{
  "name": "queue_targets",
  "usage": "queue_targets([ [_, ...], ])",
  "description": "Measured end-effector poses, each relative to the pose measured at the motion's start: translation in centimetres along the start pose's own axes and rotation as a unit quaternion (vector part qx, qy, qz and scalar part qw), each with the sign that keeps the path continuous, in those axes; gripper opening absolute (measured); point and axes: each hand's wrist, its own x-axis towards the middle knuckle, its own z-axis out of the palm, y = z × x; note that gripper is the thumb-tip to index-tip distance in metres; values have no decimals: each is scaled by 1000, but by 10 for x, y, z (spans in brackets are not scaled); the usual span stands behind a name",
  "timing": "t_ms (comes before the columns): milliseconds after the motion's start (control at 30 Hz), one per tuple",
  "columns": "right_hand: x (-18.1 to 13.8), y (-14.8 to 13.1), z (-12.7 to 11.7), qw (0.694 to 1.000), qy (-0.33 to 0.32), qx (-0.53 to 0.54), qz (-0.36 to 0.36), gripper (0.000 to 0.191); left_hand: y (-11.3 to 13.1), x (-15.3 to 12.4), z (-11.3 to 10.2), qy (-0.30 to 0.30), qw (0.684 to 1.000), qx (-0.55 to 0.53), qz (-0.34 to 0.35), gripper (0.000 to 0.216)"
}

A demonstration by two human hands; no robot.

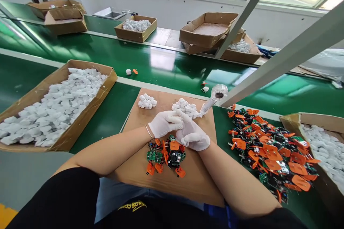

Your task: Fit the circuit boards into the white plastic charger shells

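Note:
Both my hands wear white gloves and meet over a brown cardboard sheet (pixel 193 179). My left hand (pixel 164 123) is closed, its fingers wrapped together with those of my right hand (pixel 192 136), which is also closed. What they pinch between them is hidden. Just below the hands lies a small pile of green circuit boards with orange plug parts (pixel 166 155). Two small heaps of white plastic shells sit beyond the hands: one heap (pixel 147 101) to the left, the other (pixel 186 108) right above my fingers.
A long cardboard box of white shells (pixel 53 103) stands at my left. A big pile of orange-and-green boards (pixel 268 150) lies at my right, beside another box of shells (pixel 325 150). A clear tape roll (pixel 219 92) rests by a slanted metal bar (pixel 282 55). Boxes line the far side of the green belt (pixel 166 62).

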Motion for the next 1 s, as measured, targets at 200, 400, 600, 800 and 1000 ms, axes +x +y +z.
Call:
queue_targets([
  [200,-1,-1,-4,1000,-6,-20,4,104,0,-7,-2,33,992,-119,4,49],
  [400,-6,7,-15,999,-33,-35,22,103,-6,-8,-3,54,983,-166,-53,57],
  [600,-1,10,-15,993,-108,38,-28,101,-3,-7,1,7,989,-148,-31,41],
  [800,-4,11,-15,992,-112,63,3,75,-8,-7,11,-48,986,-161,10,78],
  [1000,2,-1,-19,989,100,95,-62,19,-16,1,-33,93,984,-143,51,78],
])
